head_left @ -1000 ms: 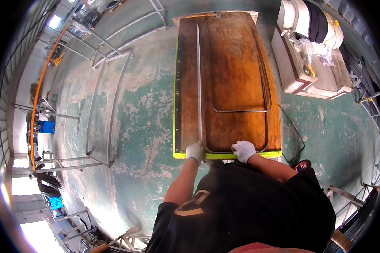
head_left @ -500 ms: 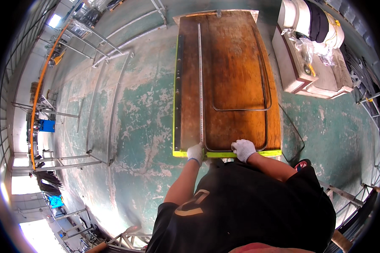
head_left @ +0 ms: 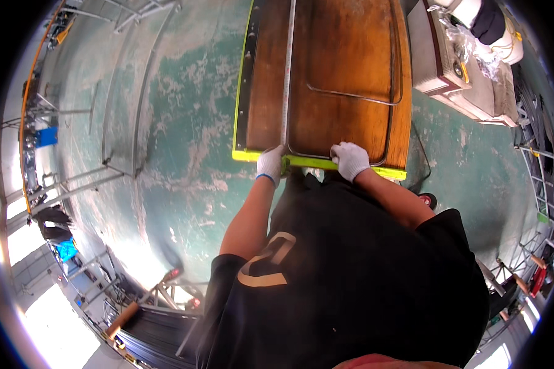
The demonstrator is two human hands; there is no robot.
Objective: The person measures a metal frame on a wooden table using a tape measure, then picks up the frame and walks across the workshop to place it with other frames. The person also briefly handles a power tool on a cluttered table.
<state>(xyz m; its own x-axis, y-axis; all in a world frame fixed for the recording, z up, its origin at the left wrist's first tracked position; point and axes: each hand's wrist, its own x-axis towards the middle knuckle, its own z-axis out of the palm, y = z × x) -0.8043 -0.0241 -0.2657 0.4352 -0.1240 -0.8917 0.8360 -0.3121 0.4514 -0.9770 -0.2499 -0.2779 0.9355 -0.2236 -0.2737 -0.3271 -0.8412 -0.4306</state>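
My left hand (head_left: 269, 163), in a white knit glove, is closed at the near edge of a wooden-topped table (head_left: 345, 37). Its thumb lies at the near end of a long, pale measuring tape (head_left: 287, 86), which runs straight away from me along the wood. Also gloved, my right hand (head_left: 351, 161) has its fingers curled at the same edge, over the near side of a thin, dark bent metal rod (head_left: 388, 132). The rod forms a rounded loop lying on the tabletop. Both hands' fingertips are partly hidden.
Bright yellow-green edging (head_left: 385, 173) borders the table's front and left sides, with a dark studded strip (head_left: 247, 74) inside it. A light upholstered sofa (head_left: 474, 92) piled with rolls and plastic stands at right. Metal frames (head_left: 143, 92) lie on the worn green floor at left.
The view has tilted toward my body, so the table sits higher in the picture and its far end is out of sight. Both hands stay at its near edge.
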